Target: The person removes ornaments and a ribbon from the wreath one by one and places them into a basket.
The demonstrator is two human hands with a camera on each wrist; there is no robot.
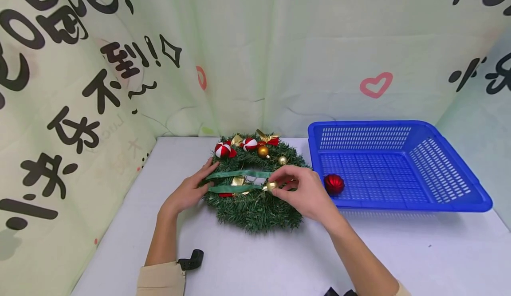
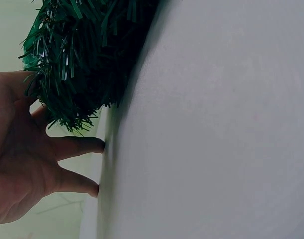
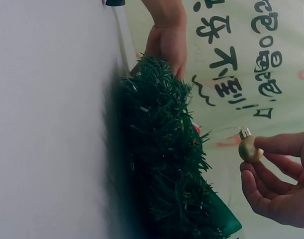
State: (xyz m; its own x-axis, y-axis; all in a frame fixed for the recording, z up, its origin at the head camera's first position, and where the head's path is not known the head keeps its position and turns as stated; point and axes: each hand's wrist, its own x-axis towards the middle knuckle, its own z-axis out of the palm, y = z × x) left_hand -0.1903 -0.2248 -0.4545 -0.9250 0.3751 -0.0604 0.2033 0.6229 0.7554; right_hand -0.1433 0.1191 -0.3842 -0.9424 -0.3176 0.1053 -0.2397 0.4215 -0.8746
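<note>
A green wreath (image 1: 255, 214) lies on the table, trimmed with baubles, bows and a green ribbon (image 1: 235, 189) whose strands run across its middle. At its left edge my left hand (image 1: 190, 190) rests with fingers spread, the thumb by the ribbon's end. Two fingers (image 2: 74, 181) of that hand reach down to the tabletop in the left wrist view. Between thumb and fingertips my right hand (image 1: 304, 192) pinches a small gold bauble (image 3: 250, 149) by its round body, above the wreath. A silvery cap with a thin loop of thread tops this bauble.
To the right stands a blue plastic basket (image 1: 403, 205) with a shiny red bauble (image 1: 334, 184) in its near left corner. Red-and-white baubles (image 1: 250, 144) and a bronze-gold one (image 1: 263, 151) sit on the wreath's far side. A printed curtain (image 1: 311, 65) encloses the table.
</note>
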